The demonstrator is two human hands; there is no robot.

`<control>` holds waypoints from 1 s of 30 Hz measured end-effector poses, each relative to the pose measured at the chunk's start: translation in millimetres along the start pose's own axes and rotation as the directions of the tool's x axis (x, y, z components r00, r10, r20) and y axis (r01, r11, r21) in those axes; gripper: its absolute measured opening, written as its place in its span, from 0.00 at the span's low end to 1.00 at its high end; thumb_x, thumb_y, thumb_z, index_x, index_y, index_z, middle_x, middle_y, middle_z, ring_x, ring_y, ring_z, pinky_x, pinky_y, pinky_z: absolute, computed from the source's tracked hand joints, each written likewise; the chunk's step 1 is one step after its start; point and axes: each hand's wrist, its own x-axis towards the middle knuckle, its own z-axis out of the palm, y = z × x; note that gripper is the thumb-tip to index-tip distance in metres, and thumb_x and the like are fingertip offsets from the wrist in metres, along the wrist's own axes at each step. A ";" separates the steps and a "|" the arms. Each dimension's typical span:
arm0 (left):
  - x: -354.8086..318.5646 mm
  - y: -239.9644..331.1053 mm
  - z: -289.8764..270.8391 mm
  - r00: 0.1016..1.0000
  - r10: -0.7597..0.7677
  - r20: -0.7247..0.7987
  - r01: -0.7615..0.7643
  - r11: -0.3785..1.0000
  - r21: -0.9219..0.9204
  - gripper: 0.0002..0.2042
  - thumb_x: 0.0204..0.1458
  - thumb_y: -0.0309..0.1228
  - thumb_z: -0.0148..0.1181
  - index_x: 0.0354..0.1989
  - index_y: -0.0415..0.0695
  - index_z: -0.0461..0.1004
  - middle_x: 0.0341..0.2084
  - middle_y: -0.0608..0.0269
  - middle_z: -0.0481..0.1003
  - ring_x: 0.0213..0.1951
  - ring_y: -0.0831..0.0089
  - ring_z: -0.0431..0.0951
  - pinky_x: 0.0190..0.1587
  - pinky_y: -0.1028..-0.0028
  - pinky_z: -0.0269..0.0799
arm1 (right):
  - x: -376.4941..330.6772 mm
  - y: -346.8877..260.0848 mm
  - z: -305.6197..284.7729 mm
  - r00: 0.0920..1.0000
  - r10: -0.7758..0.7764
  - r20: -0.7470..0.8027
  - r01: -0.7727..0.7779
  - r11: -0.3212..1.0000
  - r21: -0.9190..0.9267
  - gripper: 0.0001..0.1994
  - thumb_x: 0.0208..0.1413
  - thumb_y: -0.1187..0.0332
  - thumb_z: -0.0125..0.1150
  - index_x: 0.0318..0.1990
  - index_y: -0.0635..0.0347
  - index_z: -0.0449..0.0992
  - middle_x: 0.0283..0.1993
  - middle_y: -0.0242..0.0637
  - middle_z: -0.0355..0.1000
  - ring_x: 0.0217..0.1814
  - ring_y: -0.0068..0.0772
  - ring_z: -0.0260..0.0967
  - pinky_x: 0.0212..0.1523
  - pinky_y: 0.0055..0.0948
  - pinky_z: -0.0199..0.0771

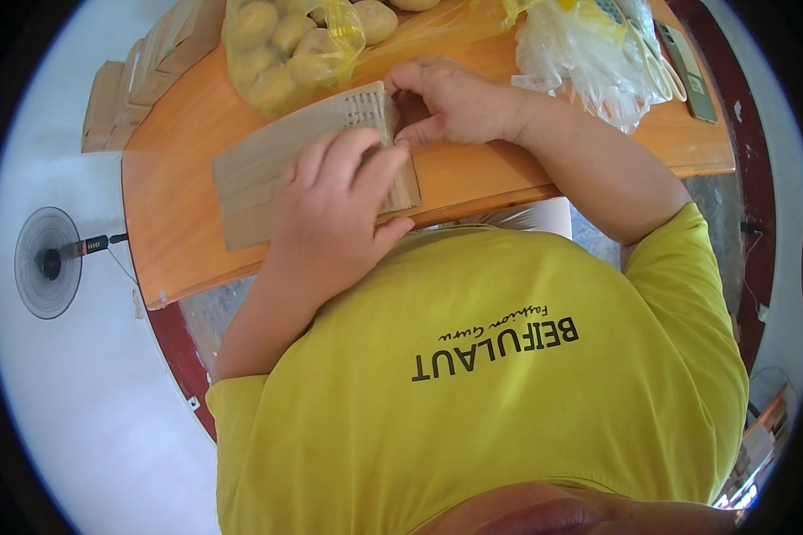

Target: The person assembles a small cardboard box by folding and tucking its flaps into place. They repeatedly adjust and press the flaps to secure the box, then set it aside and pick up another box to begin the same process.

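Note:
A small brown cardboard box lies slantwise near the table's front edge, its open-looking flap end toward the right. My left hand lies over the box's near side, fingers bent over its top close to that end. At the same end, my right hand reaches in from the right. Its thumb and curled fingers are at the box's end edge, and the fingertips are partly hidden. Some dark print marks the box's top near the right hand.
Behind the box sits a yellow plastic bag of potatoes. Clear plastic bags lie at the back right beside a dark flat phone-like object. Several brown boxes stand at the far left. A fan is left of the orange table.

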 end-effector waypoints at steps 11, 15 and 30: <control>-4.5 -4.1 7.0 0.999 0.018 -0.043 -0.013 0.993 0.114 0.28 0.33 0.35 0.72 0.49 0.52 0.74 0.53 0.57 0.67 0.56 0.54 0.66 0.57 0.56 0.61 | 0.4 -4.1 -4.3 0.996 0.036 0.077 -0.038 0.999 0.028 0.27 0.44 0.61 0.74 0.49 0.61 0.69 0.45 0.47 0.71 0.49 0.50 0.67 0.51 0.42 0.69; -0.1 3.1 4.5 0.999 -0.006 -0.032 0.010 0.989 0.147 0.26 0.32 0.34 0.72 0.46 0.56 0.76 0.52 0.57 0.67 0.54 0.54 0.66 0.55 0.56 0.63 | -0.4 -0.5 -1.9 0.999 -0.033 0.021 0.034 0.999 -0.041 0.27 0.44 0.58 0.74 0.48 0.63 0.71 0.40 0.45 0.74 0.44 0.45 0.73 0.47 0.40 0.73; 11.8 11.8 9.1 0.995 0.100 -0.024 -0.088 0.946 0.312 0.11 0.38 0.32 0.66 0.32 0.45 0.76 0.40 0.57 0.67 0.38 0.60 0.67 0.41 0.66 0.71 | -1.1 1.3 -3.9 0.999 -0.036 0.014 0.036 0.998 0.044 0.28 0.45 0.54 0.74 0.47 0.64 0.72 0.39 0.45 0.75 0.43 0.45 0.73 0.46 0.39 0.74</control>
